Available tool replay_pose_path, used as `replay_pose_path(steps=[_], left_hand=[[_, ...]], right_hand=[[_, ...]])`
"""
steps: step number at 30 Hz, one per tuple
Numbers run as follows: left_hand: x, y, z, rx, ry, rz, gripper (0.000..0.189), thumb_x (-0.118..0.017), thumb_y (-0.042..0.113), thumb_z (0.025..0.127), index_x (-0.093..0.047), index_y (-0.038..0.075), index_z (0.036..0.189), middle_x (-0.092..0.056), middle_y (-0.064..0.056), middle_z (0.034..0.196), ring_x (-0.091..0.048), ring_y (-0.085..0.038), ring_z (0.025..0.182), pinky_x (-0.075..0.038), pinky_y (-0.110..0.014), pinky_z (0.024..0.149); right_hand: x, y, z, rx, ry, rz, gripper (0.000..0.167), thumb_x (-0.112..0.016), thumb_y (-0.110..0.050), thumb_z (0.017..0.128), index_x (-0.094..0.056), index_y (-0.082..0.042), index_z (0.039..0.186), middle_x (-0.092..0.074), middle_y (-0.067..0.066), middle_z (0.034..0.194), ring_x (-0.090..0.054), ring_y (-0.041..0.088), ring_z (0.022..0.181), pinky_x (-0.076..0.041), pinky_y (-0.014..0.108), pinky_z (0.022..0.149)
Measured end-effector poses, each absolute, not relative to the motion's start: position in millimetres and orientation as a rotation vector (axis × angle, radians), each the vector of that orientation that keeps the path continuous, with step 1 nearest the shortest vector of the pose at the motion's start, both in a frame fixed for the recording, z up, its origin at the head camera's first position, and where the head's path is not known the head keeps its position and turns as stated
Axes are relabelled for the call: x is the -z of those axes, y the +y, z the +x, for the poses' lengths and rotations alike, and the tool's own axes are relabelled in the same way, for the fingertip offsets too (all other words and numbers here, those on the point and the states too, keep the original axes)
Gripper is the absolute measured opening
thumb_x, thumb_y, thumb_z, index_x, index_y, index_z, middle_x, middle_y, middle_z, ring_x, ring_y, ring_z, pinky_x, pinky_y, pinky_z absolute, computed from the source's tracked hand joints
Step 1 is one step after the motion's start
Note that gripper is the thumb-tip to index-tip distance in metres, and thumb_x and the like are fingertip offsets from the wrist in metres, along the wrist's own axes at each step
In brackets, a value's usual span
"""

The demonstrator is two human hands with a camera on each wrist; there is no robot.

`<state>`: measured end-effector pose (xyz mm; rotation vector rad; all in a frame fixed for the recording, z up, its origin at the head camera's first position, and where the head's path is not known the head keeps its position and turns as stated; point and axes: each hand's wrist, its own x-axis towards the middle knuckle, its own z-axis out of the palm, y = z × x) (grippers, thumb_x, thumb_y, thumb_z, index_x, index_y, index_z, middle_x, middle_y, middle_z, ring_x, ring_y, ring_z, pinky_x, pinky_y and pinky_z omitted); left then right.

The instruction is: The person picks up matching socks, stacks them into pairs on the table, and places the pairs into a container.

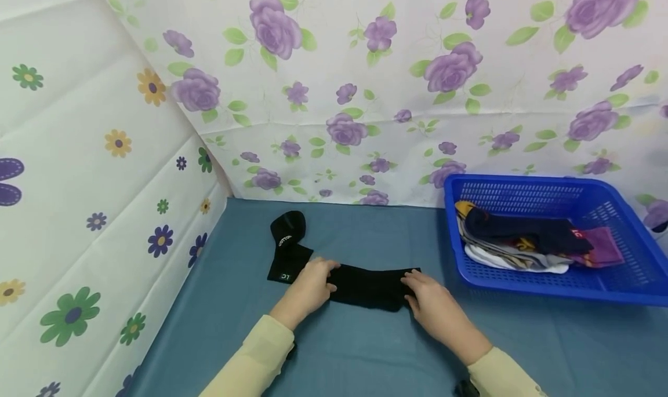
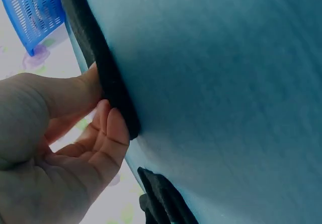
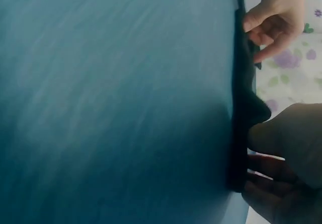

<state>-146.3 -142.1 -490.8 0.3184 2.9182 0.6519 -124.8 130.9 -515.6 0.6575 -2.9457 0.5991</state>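
A black sock [image 1: 370,288] lies sideways on the blue-green cloth between my two hands. At its left end, my left hand [image 1: 309,288] pinches the edge between thumb and fingers, as the left wrist view shows with the sock's dark edge [image 2: 113,90] at the fingertips. My right hand [image 1: 439,311] holds the other end; in the right wrist view its thumb and fingers meet the sock [image 3: 241,88] from the side. A second black sock [image 1: 288,240] with white lettering lies bent just beyond my left hand, its cuff close to the fingers.
To the right stands a blue perforated basket [image 1: 553,290] holding several folded socks [image 1: 527,232] in navy, grey, white and purple. White flowered sheets [image 1: 334,84] hang behind and along the left. The blue-green cloth [image 1: 365,356] covers the work surface.
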Motion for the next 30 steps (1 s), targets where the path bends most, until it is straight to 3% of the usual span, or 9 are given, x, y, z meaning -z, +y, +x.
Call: replay_pose_path(steps=[11,20,30], left_hand=[[490,-136,-161,-0.739,2.841,0.203,0.044,-0.074,0.007,0.078,-0.064,0.015,0.121,-0.059,-0.008,0.102,-0.053,-0.019,0.090,-0.047,-0.030,0.071],[492,-141,-161,-0.786,2.815,0.130,0.046,-0.076,0.008,0.076,-0.064,0.018,0.120,-0.057,-0.007,0.099,-0.051,-0.017,0.086,-0.047,-0.030,0.071],[491,-139,-162,-0.806,2.791,0.111,0.046,-0.075,0.008,0.077,-0.063,0.018,0.120,-0.055,-0.007,0.099,-0.049,-0.018,0.086,-0.046,-0.031,0.071]], right_hand=[[516,146,-138,-0.441,-2.947,0.696,0.033,-0.067,-0.005,0.083,-0.065,-0.002,0.116,-0.060,0.013,0.126,-0.053,0.030,0.123,-0.048,0.044,0.092],[515,150,-138,-0.510,-2.996,0.709,0.047,-0.067,-0.033,0.085,-0.062,-0.004,0.121,-0.058,0.014,0.129,-0.052,0.030,0.123,-0.047,0.046,0.094],[518,154,-139,-0.501,-3.010,0.752,0.046,-0.070,-0.027,0.084,-0.061,-0.004,0.123,-0.054,0.015,0.133,-0.047,0.031,0.128,-0.046,0.046,0.095]])
